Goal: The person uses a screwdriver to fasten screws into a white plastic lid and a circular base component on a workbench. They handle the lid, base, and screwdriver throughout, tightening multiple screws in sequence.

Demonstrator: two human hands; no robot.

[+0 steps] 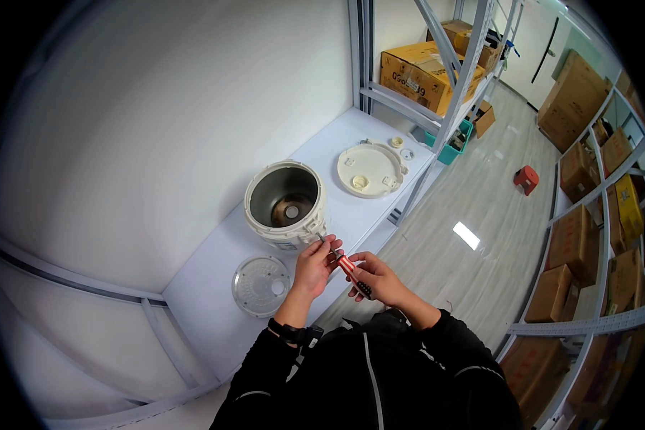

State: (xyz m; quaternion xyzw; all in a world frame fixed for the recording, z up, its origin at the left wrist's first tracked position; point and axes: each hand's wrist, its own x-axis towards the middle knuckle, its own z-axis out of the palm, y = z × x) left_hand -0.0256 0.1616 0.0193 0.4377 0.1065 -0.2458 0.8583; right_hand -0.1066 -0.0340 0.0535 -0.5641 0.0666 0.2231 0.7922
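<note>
Between my two hands is a screwdriver [347, 265] with a red and black handle, its shaft slanting up toward a white rice cooker body [274, 233]. The handle is gripped by my right hand [383, 281]. My left hand [312, 269] closes its fingertips around the shaft near the cooker's lower right side; whether the tip touches the cooker I cannot tell. The cooker stands uncovered, showing a dark grey interior. A round metal inner lid plate [249, 287] lies flat beside my left forearm. Beyond the cooker lies its round white lid [352, 166], detached.
These parts lie on a white shelf top [211, 283] along a wall. Small round pieces [397, 142] sit near the lid. A metal rack post [451, 111] rises at the far right, with a yellow carton [423, 75] behind. A red stool [526, 180] stands on the floor; boxed shelves line the right.
</note>
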